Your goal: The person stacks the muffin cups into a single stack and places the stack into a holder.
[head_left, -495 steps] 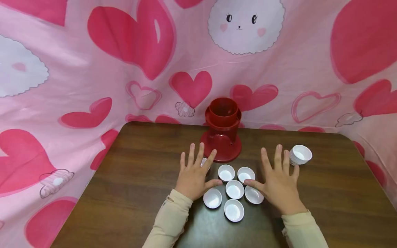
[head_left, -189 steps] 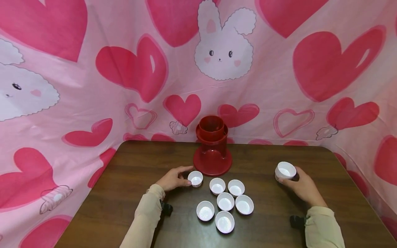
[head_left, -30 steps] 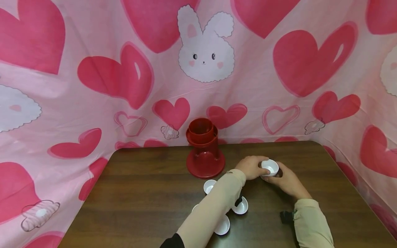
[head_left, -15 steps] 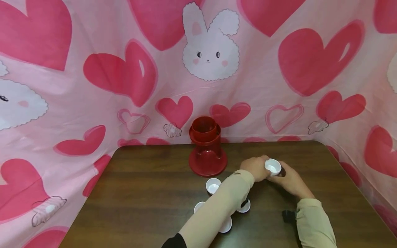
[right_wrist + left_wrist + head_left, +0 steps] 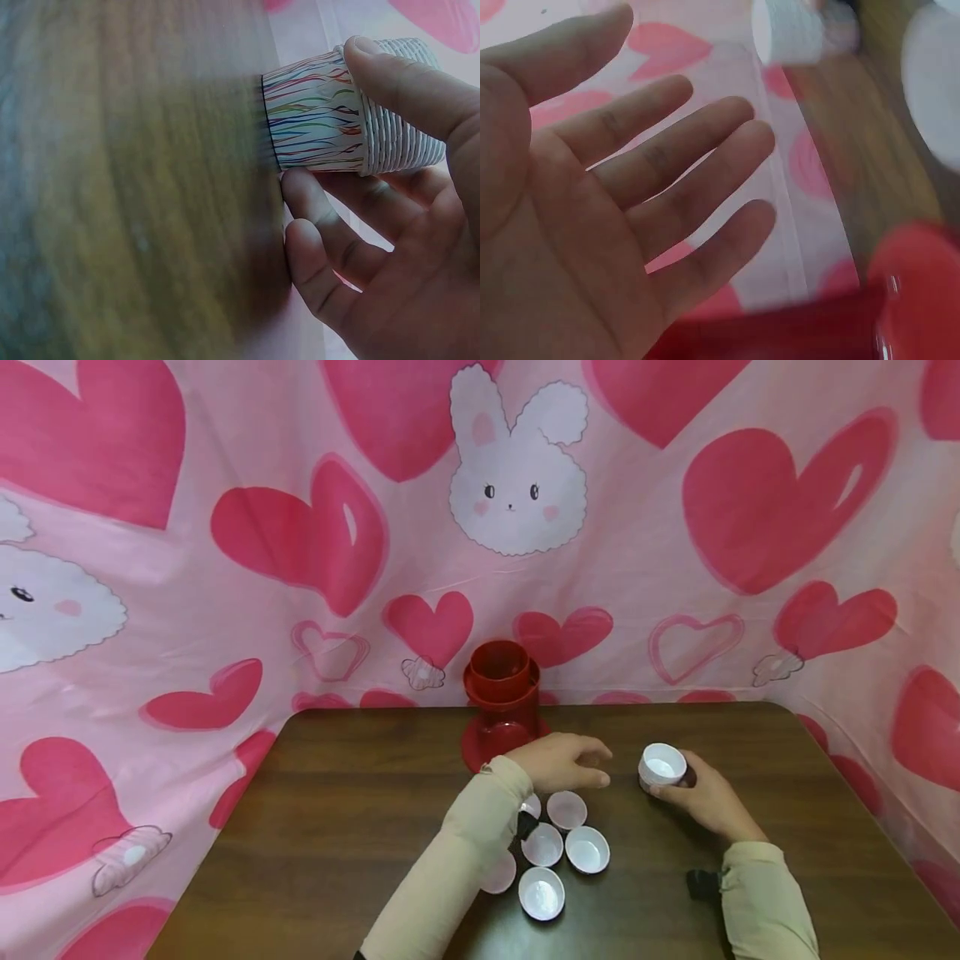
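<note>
My right hand (image 5: 708,797) holds a stack of white paper baking cups (image 5: 662,764) at the right of the table. In the right wrist view, this stack (image 5: 315,116) shows thin coloured wavy lines on its lowest cup and many nested rims above; the thumb lies along one side, fingers on the other. My left hand (image 5: 558,762) holds nothing, fingers loosely bent, over the table left of the stack. The left wrist view shows its bare palm (image 5: 577,217). Several single white baking cups (image 5: 587,850) stand loosely grouped below it, some partly hidden by the sleeve.
A red plastic stand (image 5: 501,672), with a round cup-like top on a wide disc base, stands at the back behind my left hand. A pink cloth (image 5: 300,610) with hearts and rabbits hangs behind the brown wooden table (image 5: 337,810).
My left hand has left the stack and moved left, back over the single cups, uncovering more of them. My right hand still holds the stack in about the same place.
</note>
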{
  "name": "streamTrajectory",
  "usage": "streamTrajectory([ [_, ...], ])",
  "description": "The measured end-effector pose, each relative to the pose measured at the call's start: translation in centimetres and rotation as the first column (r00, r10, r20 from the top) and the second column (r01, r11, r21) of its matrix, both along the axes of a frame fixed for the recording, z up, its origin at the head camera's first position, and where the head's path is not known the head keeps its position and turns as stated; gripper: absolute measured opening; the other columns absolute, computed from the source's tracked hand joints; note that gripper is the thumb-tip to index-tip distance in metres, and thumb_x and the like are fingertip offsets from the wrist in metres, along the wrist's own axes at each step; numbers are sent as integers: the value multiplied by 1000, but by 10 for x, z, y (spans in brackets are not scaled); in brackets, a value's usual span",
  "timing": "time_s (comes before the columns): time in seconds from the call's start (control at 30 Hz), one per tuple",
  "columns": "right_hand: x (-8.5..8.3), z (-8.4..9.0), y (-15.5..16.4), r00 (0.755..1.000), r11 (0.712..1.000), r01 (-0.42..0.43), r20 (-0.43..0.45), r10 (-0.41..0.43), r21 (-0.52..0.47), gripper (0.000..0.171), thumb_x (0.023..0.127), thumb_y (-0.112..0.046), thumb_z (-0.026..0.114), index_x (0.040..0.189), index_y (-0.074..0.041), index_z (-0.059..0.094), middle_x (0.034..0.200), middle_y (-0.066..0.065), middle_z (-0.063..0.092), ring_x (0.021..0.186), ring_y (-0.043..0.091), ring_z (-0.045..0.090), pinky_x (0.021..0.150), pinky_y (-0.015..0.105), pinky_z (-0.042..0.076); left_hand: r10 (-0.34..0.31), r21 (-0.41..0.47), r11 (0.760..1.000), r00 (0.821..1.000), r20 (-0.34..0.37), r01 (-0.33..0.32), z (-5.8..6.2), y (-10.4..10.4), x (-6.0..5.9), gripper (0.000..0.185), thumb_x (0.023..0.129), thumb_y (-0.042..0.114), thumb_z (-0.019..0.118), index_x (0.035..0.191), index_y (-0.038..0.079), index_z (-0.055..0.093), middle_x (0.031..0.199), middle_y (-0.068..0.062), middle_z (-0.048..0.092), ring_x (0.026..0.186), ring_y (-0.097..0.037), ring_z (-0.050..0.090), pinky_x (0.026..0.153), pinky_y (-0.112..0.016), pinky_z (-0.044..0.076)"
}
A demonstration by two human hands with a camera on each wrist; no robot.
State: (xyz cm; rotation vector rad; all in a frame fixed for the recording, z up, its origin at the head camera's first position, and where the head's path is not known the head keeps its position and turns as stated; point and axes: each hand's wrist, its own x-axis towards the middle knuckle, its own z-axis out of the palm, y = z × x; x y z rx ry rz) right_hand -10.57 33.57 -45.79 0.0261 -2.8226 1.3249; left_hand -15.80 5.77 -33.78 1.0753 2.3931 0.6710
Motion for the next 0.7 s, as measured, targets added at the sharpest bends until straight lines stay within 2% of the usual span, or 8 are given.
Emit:
streamTrajectory([
  [0.17, 0, 1, 1, 1000, 1000, -3, 1, 3, -3, 72, 85, -28, 83, 136, 9, 48, 125, 31, 59, 114, 46, 55, 96, 64, 42, 72, -14, 997, 997, -37, -73, -12, -39, -1, 44, 94, 25, 73, 135, 16, 64, 125, 2, 67, 115, -16, 62, 98, -28, 47],
  [0.3, 0, 1, 0, 1000, 1000, -5, 6, 5, -3, 72, 86, -28, 83, 136, 9, 48, 124, 31, 59, 113, 46, 55, 95, 64, 43, 100, -61, 993, 994, -32, -102, -28, -60, 0, 59, 89, 22, 78, 143, 18, 57, 139, -3, 59, 128, -20, 53, 107, -35, 42],
  [0.43, 0, 2, 0, 1000, 1000, -3, 11, 3, 1, 71, 86, -28, 83, 136, 9, 47, 124, 32, 58, 113, 47, 55, 95, 64, 43, 125, -87, 989, 992, 19, -123, -43, -74, 3, 74, 85, 20, 80, 151, 19, 47, 148, -4, 50, 136, -20, 44, 111, -39, 38],
  [0.57, 1, 3, 0, 1000, 1000, -3, 14, 3, 7, 73, 86, -28, 82, 136, 10, 46, 125, 33, 58, 113, 48, 55, 95, 65, 42, 118, -92, 989, 992, 46, -114, -57, -83, 6, 76, 82, 18, 82, 150, 15, 48, 145, -5, 52, 134, -20, 46, 111, -36, 37],
  [0.7, 1, 4, -1, 1000, 1000, -11, -2, 11, 8, 72, 86, -27, 82, 135, 11, 46, 123, 33, 58, 112, 47, 55, 94, 64, 42, 112, -86, 990, 993, 44, -108, -64, -87, 9, 74, 81, 18, 83, 148, 13, 51, 141, -5, 54, 131, -19, 48, 109, -34, 38],
])
